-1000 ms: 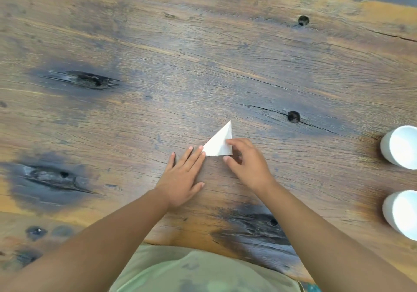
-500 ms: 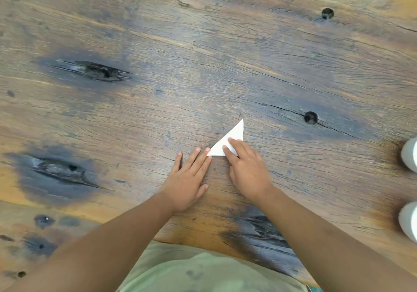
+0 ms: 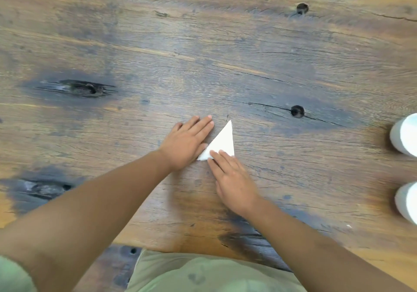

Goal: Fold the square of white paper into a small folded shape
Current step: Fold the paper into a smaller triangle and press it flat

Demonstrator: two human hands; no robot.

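Note:
The white paper (image 3: 223, 141) lies flat on the wooden table as a small folded triangle, its sharp tip pointing away from me. My left hand (image 3: 186, 143) rests flat along the triangle's long left edge, fingers straight and together, the thumb side touching the paper. My right hand (image 3: 232, 180) presses its fingertips on the near lower part of the triangle and covers that corner. Neither hand grips the paper; both lie flat on it.
Two white cylindrical cups stand at the right edge, one farther (image 3: 405, 134) and one nearer (image 3: 407, 201). The dark worn wooden table (image 3: 203, 65) has knot holes, one (image 3: 297, 111) just beyond the paper. The table's near edge runs close to my body.
My left hand has slid forward along the triangle's left edge. My right hand stays pressed on the near part of the paper. The view has shifted a little.

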